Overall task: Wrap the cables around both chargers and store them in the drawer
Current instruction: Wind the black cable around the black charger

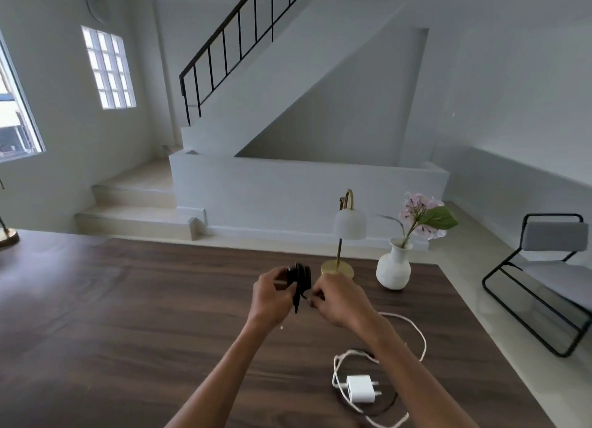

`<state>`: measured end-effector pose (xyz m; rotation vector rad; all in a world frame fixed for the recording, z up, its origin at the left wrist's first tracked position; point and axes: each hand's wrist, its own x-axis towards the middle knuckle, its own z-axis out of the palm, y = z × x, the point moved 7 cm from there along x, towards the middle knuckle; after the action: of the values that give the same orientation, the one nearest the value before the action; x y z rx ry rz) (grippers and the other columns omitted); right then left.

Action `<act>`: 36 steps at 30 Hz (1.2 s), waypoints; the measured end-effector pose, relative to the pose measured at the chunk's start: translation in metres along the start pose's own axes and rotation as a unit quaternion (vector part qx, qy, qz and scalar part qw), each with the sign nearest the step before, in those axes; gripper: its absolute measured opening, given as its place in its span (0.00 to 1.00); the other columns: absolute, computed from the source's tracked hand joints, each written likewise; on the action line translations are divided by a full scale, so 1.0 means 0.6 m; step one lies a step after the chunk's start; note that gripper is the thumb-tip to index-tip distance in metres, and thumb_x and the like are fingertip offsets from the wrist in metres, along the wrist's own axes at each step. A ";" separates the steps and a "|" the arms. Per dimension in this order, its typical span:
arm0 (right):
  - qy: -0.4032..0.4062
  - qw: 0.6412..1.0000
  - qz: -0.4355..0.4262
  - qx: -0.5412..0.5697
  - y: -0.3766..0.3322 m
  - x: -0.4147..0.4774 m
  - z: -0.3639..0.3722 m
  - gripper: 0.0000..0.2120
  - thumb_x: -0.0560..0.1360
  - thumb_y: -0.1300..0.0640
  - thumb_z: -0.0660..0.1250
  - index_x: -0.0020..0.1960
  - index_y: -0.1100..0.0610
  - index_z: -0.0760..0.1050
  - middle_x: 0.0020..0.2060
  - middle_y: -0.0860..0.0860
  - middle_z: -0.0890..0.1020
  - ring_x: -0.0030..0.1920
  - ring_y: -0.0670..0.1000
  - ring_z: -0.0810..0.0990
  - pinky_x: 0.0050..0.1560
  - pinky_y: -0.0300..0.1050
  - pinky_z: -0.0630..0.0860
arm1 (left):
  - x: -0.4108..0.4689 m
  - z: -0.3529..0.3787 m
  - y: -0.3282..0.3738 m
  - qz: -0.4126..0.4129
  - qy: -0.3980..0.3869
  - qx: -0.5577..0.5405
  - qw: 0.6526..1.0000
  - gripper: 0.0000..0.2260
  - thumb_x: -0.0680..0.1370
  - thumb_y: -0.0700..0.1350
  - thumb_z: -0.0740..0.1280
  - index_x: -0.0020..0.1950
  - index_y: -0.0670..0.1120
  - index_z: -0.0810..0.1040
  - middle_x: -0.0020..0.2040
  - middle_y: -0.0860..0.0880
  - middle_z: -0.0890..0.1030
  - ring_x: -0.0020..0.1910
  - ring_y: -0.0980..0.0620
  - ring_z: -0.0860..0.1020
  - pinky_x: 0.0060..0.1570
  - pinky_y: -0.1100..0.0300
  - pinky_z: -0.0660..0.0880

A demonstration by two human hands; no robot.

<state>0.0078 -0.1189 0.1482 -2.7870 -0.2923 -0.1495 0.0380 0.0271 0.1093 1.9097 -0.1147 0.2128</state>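
Note:
A black charger (pixel 299 275) with its black cable wound around it is held up above the dark wooden table (pixel 128 315). My left hand (pixel 272 296) grips the charger's body. My right hand (pixel 339 299) pinches the loose end of the black cable (pixel 297 301) beside it, and a short tail hangs down between the hands. A white charger (pixel 361 388) lies flat on the table near the front right, with its white cable (pixel 416 334) spread in loose loops around it. No drawer is in view.
A brass lamp with a white shade (pixel 347 224) and a white vase with pink flowers (pixel 394 269) stand at the table's far right edge. A black-framed chair (pixel 554 267) sits on the floor to the right. Stairs rise behind the table.

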 end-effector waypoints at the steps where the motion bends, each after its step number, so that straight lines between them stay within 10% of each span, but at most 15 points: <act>1: -0.010 1.000 -0.012 -0.005 -0.007 0.000 -0.007 0.09 0.78 0.52 0.68 0.48 0.56 0.84 0.42 0.51 0.86 0.39 0.50 0.81 0.35 0.40 0.70 | -0.003 -0.004 0.006 0.015 -0.001 0.009 1.000 0.10 0.76 0.34 0.72 0.55 0.46 0.83 0.46 0.55 0.84 0.45 0.63 0.81 0.39 0.75 0.77; 10: 0.016 0.998 -0.040 0.041 -0.011 0.015 -0.105 0.10 0.72 0.46 0.74 0.39 0.53 0.85 0.35 0.49 0.85 0.38 0.50 0.83 0.43 0.54 0.81 | -0.031 0.000 0.024 0.059 -0.069 0.055 0.994 0.13 0.77 0.34 0.72 0.60 0.43 0.82 0.52 0.50 0.85 0.51 0.53 0.84 0.50 0.68 0.81; 18: 0.059 0.986 -0.068 0.143 -0.003 0.031 -0.153 0.14 0.65 0.45 0.80 0.36 0.56 0.85 0.29 0.47 0.83 0.32 0.43 0.78 0.37 0.39 0.73 | -0.047 0.002 0.080 0.123 -0.138 0.039 0.982 0.15 0.77 0.35 0.72 0.62 0.45 0.83 0.55 0.51 0.87 0.55 0.56 0.85 0.61 0.60 0.80; 24: 0.082 0.956 -0.030 0.281 0.031 0.024 -0.134 0.13 0.70 0.47 0.77 0.39 0.58 0.86 0.31 0.49 0.84 0.33 0.40 0.79 0.40 0.34 0.72 | -0.067 -0.004 0.105 0.093 -0.170 -0.088 0.977 0.16 0.78 0.31 0.70 0.65 0.40 0.80 0.55 0.43 0.87 0.53 0.49 0.86 0.53 0.61 0.82; 29: 0.068 0.907 0.029 0.416 0.048 -0.001 -0.080 0.16 0.75 0.48 0.72 0.39 0.61 0.84 0.22 0.45 0.75 0.19 0.40 0.65 0.22 0.32 0.61 | -0.076 -0.003 0.108 0.083 -0.166 -0.140 0.973 0.16 0.77 0.35 0.72 0.66 0.39 0.80 0.56 0.41 0.86 0.55 0.45 0.86 0.54 0.60 0.83; 36: 0.067 0.865 0.098 0.487 0.072 -0.032 -0.009 0.12 0.78 0.54 0.69 0.48 0.64 0.84 0.25 0.49 0.77 0.18 0.43 0.63 0.20 0.34 0.58 | -0.076 0.001 0.085 0.019 -0.102 -0.178 0.979 0.14 0.78 0.34 0.71 0.63 0.41 0.81 0.52 0.46 0.87 0.46 0.59 0.86 0.46 0.68 0.80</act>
<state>-0.0015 -0.1639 0.1372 -1.7668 -0.0164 -0.1033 -0.0159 0.0082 0.1471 1.5679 -0.3060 0.0173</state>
